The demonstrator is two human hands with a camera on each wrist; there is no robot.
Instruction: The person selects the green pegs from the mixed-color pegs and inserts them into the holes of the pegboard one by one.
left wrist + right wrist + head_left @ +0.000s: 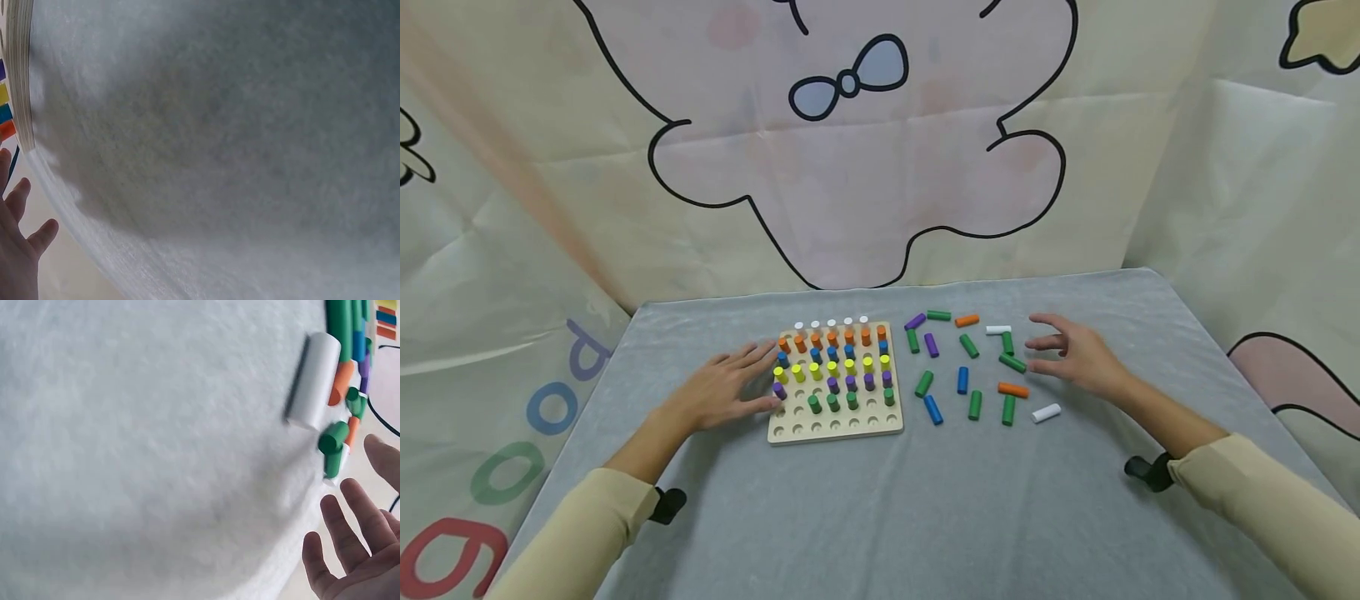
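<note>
A wooden pegboard [835, 431] lies left of the middle of the table, with rows of white, orange, blue, yellow, purple and green pegs standing in its holes. My left hand [724, 390] is at the board's left edge, fingers spread and holding nothing; its fingertips are near the end pegs, and whether they touch is unclear. To the right, my right hand [1078, 358] hovers beside the loose pegs, fingers apart and nothing between them. Closest to it is a green peg [1012, 363]. A white peg [315, 381] lies near that hand in the right wrist view.
Loose pegs lie scattered between board and right hand, among them an orange peg [1013, 390], a blue peg [933, 410] and a purple peg [931, 345]. Grey cloth [880, 517] covers the table. A printed curtain [880, 167] hangs behind and at both sides.
</note>
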